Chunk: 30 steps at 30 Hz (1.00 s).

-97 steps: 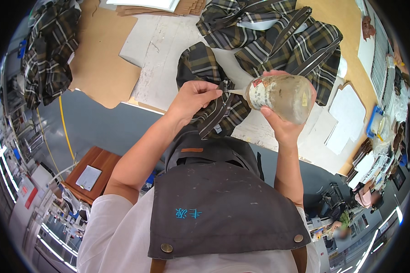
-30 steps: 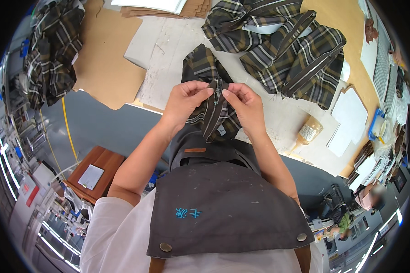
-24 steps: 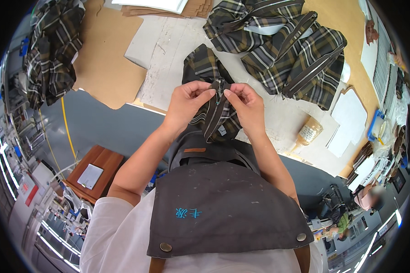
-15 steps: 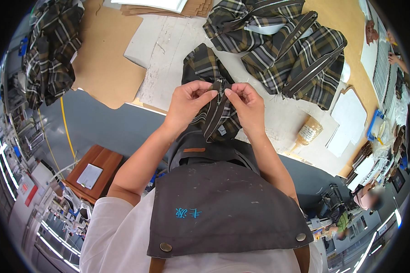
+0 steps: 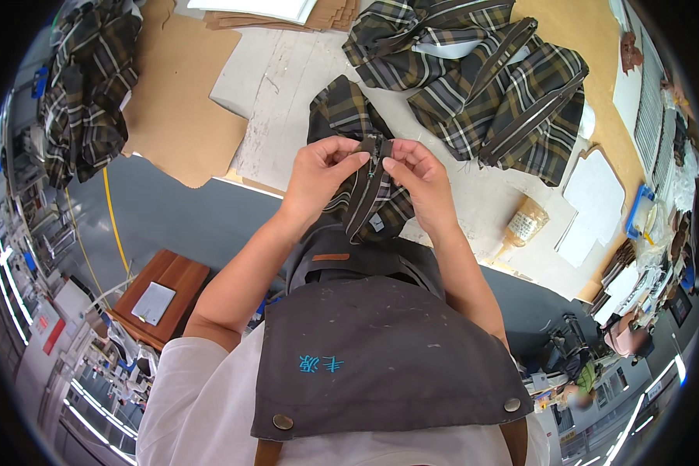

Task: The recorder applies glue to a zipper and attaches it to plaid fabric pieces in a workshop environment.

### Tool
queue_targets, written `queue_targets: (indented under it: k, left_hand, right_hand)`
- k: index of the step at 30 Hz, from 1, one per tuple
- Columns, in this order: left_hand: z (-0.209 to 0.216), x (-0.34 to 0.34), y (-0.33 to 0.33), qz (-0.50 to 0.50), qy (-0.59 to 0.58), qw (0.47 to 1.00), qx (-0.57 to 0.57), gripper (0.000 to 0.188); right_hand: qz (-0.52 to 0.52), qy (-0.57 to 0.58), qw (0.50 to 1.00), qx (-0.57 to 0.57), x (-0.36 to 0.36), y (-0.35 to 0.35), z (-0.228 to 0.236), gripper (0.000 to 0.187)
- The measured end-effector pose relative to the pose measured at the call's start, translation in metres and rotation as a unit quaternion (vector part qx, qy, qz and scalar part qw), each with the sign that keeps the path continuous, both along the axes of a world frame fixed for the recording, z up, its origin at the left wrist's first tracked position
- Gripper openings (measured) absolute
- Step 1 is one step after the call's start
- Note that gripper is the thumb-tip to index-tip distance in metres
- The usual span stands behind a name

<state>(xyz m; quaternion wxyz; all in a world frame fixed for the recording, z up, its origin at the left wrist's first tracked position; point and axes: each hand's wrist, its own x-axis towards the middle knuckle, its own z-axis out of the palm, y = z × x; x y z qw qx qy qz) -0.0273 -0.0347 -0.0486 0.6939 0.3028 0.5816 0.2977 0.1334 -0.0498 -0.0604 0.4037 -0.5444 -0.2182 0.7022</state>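
A dark plaid fabric piece [image 5: 342, 109] with a brown zipper [image 5: 363, 206] sewn along it hangs over the table's near edge in front of my apron. My left hand [image 5: 322, 171] pinches the zipper tape's upper end from the left, thumb and forefinger pressed together. From the right, my right hand [image 5: 421, 179] grips the opposite tape the same way. Between my fingertips the two tape ends stand slightly apart, with the teeth and a small metal slider showing just below. The other fingers of both hands are curled in.
More plaid pieces with zippers [image 5: 505, 101] lie at the back right, another plaid bundle [image 5: 85, 101] at the far left. A glue bottle [image 5: 526, 221] lies right of my hands, beside white paper pieces [image 5: 590, 210]. Brown paper [image 5: 182, 101] covers the table's left. A wooden cabinet [image 5: 163, 299] stands lower left.
The zipper tape's top ends are now spread a little apart between my fingertips. My right fingers have opened out slightly while keeping their pinch.
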Motion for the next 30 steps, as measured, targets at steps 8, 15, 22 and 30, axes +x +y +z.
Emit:
queue_targets:
  k: [8,15,22,30]
  left_hand:
    - [-0.005,-0.006,0.007,0.036,-0.011,0.999,-0.034,0.011]
    - [-0.007,-0.027,0.034,0.166,-0.116,0.976,-0.075,0.014]
    - [0.022,-0.069,0.041,0.188,-0.072,0.977,0.073,0.019]
    - [0.057,-0.107,-0.044,0.286,0.217,0.899,0.252,0.018]
  right_hand:
    - [0.221,-0.071,0.973,0.017,0.009,-0.004,-0.006,0.027]
    - [0.238,-0.172,0.951,0.092,-0.014,-0.005,-0.011,0.025]
    - [0.246,-0.045,0.962,0.111,-0.046,0.020,0.011,0.012]
    - [0.370,0.013,0.919,0.138,-0.076,0.068,0.072,0.019]
